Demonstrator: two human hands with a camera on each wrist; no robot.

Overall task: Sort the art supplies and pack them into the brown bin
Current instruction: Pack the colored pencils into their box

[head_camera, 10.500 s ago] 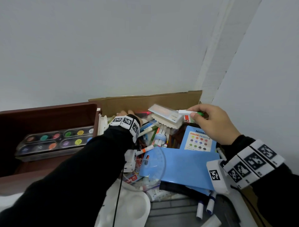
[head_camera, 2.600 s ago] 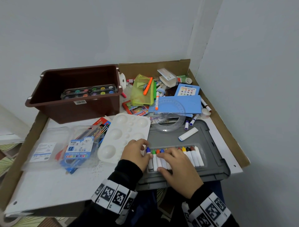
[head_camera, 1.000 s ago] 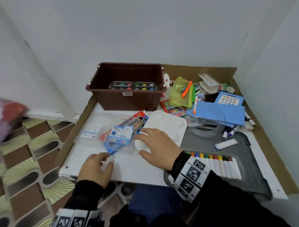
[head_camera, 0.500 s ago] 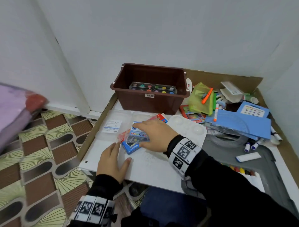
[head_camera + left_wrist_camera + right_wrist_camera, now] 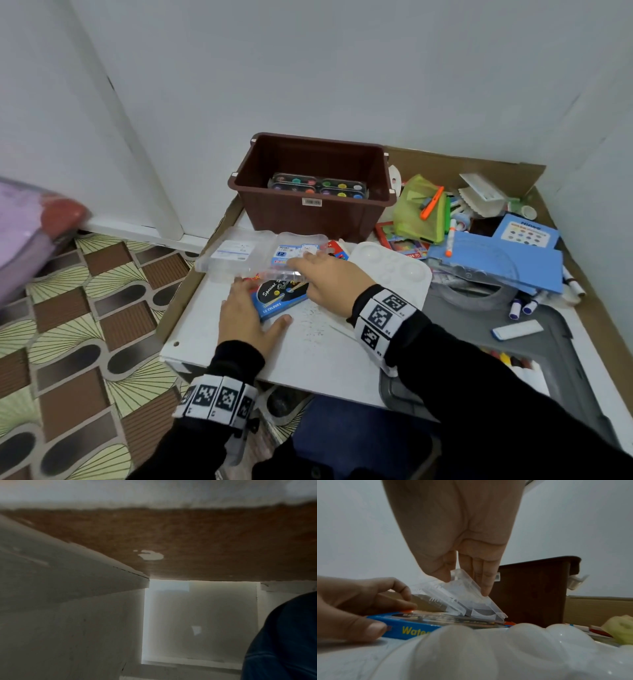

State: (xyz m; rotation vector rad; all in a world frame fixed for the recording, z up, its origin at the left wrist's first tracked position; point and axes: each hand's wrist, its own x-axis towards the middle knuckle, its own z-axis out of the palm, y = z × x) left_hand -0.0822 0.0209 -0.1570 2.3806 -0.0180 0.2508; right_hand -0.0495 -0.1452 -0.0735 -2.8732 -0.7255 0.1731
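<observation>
The brown bin (image 5: 346,219) stands at the back with a paint pan set (image 5: 318,186) inside; its wall (image 5: 534,588) also shows in the right wrist view. My right hand (image 5: 303,274) pinches the near edge of a clear plastic case (image 5: 246,253) and holds it tilted up, thumb and fingers (image 5: 485,586) on either side of the rim (image 5: 462,596). Under it lies a blue watercolour box (image 5: 279,298). My left hand (image 5: 260,303) holds that box (image 5: 406,627), thumb at its side. The left wrist view shows only the board's underside.
A white mixing palette (image 5: 390,270) lies right of my hands. Further right are a grey tray (image 5: 479,329) with crayons and an eraser (image 5: 517,330), a blue folder (image 5: 496,263), a green pouch (image 5: 419,212) and loose markers. Walls close the back and right.
My right hand has tipped the clear case up off the board, uncovering the blue box. My left hand has slid forward onto that box.
</observation>
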